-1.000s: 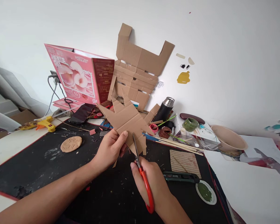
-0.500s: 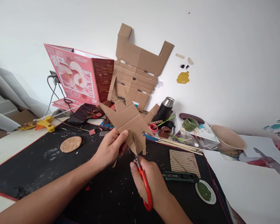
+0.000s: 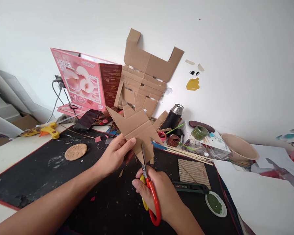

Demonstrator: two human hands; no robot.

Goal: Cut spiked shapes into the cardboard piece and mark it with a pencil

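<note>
Between thumb and fingers, my left hand point(image 3: 119, 150) pinches the lower left edge of a spiky, star-like piece of brown cardboard point(image 3: 137, 125), held up over the black mat point(image 3: 107, 199). My right hand point(image 3: 159, 192) grips scissors point(image 3: 155, 202) with one red and one yellow handle. The blades point up and away and lie at the lower part of the cardboard, one blade across its face. My fingers partly hide the yellow handle. A small cardboard scrap point(image 3: 121, 173) is on the mat below.
Left are a round clay disc point(image 3: 75, 152), a yellow glue gun point(image 3: 47, 130) and a phone point(image 3: 87, 119). Right lie a utility knife point(image 3: 191, 187), corrugated cardboard point(image 3: 193, 171) and a dish of green paint point(image 3: 215, 204). Behind stand a pink box point(image 3: 83, 81), a flask point(image 3: 173, 116) and paint jars point(image 3: 199, 132).
My right thumb has shifted and the scissor handles have spread, with the yellow one now showing. The cardboard stays in my left hand; the whole view has shifted slightly.
</note>
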